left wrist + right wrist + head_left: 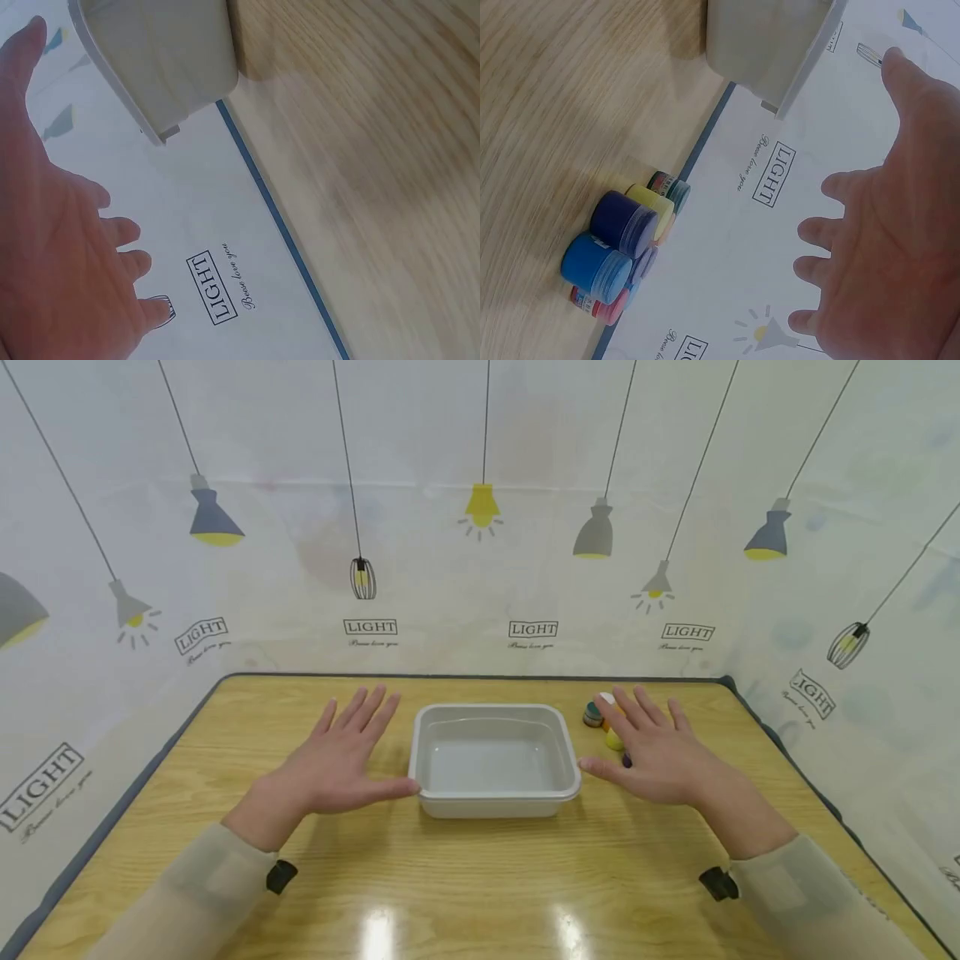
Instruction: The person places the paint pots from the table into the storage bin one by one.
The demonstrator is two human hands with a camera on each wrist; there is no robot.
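Note:
A white rectangular plastic tub [491,808] sits on the table between the two hands. To its left my left hand [330,768] is held palm down with fingers spread, its thumb tip right by the tub's front corner. My right hand [660,760] mirrors it on the other side, thumb pointing at the tub's right edge. Neither hand holds anything. In the head view the right hand partly hides a cluster of small paint jars. The right wrist view shows a blue jar [592,266], a dark purple jar [622,223], a yellow jar [649,206] and a green jar [673,189].
A red jar [598,306] lies at the cluster's near end in the right wrist view. The wooden table [480,885] ends at a dark edging strip [480,676] along a printed backdrop [450,543] with lamp drawings, which also rises on both sides.

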